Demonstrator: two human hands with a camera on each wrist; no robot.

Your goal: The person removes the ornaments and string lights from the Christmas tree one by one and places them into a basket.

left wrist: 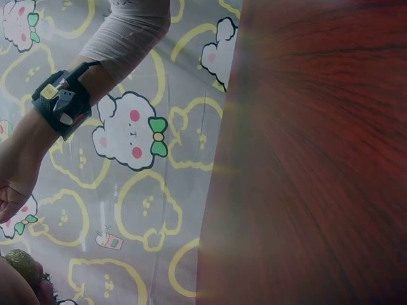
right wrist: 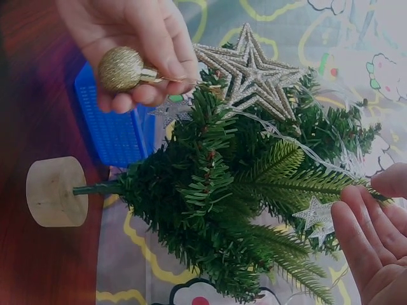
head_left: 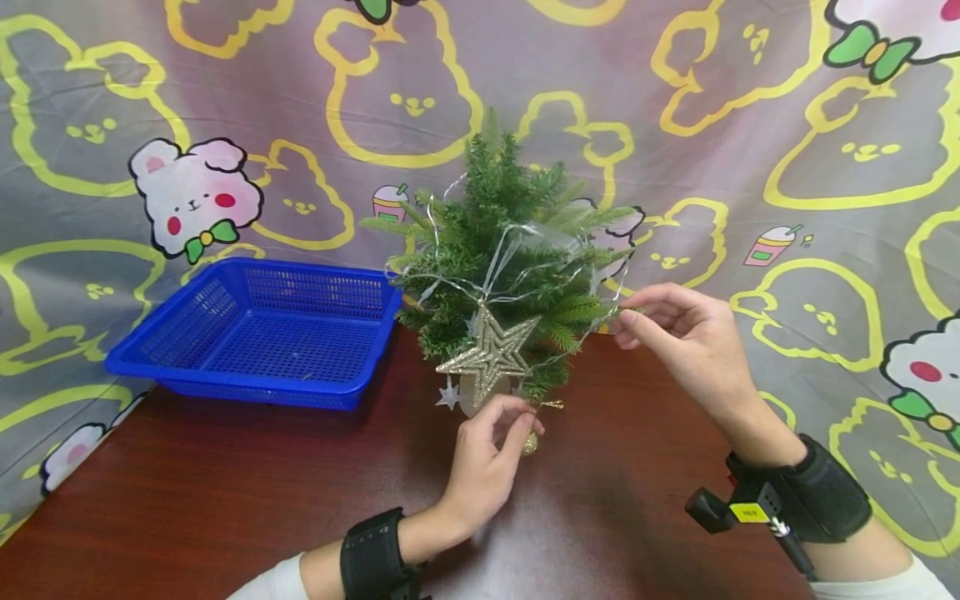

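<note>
A small artificial Christmas tree [head_left: 510,192] stands on the table, its round wooden base [right wrist: 57,192] visible in the right wrist view. At its front hangs a glittery gold star [head_left: 491,354]. My left hand [head_left: 483,471] is low in front of the tree and pinches the thin gold hanging loop of a gold ball ornament [right wrist: 121,68] between thumb and fingers. The ball lies against the curled fingers. At the tree's right side, my right hand [head_left: 690,342] pinches the tip of a green branch [right wrist: 356,189] between thumb and forefinger.
A blue plastic basket [head_left: 307,387] stands left of the tree on the brown table [head_left: 247,492]. Clear wire string lights [head_left: 517,292] wrap the branches, with small silver stars [head_left: 448,393] hanging from them. A patterned cloth [head_left: 247,50] hangs behind.
</note>
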